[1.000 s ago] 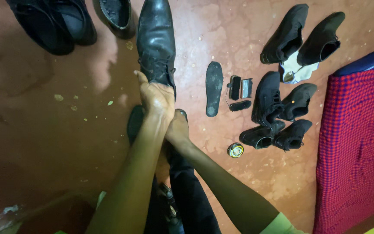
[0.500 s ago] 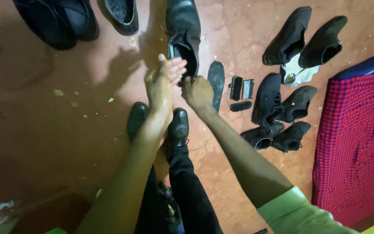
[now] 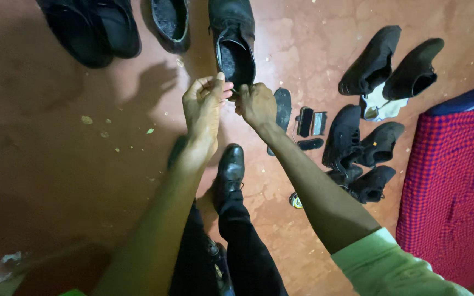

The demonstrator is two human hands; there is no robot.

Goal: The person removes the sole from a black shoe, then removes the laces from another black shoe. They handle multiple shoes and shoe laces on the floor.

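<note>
We see both hands raised at the upper middle of the frame, meeting at the heel end of a black leather shoe [image 3: 235, 41] that lies on the reddish floor [image 3: 56, 164] with its opening towards us; the left hand [image 3: 204, 107] is half curled, its fingertips pinching at the rim of the shoe's opening; the right hand [image 3: 256, 104] is closed in a loose fist just beside it, gripping the same rim, though we cannot tell exactly what its fingers pinch. Just right of the right hand lies a dark insole [image 3: 282, 107]; beyond it sit two small brushes [image 3: 311, 121]. Below the hands, the person's own black shoe [image 3: 230, 172] points up the frame. At the upper left lie more dark shoes [image 3: 91, 30]; at the right a cluster of black suede shoes [image 3: 368, 142] spreads down the frame, with a white cloth [image 3: 379, 107] among them; a small round tin [image 3: 295, 200] sits near the lower middle; a red and blue checked cloth [image 3: 453, 186] fills the right edge.
</note>
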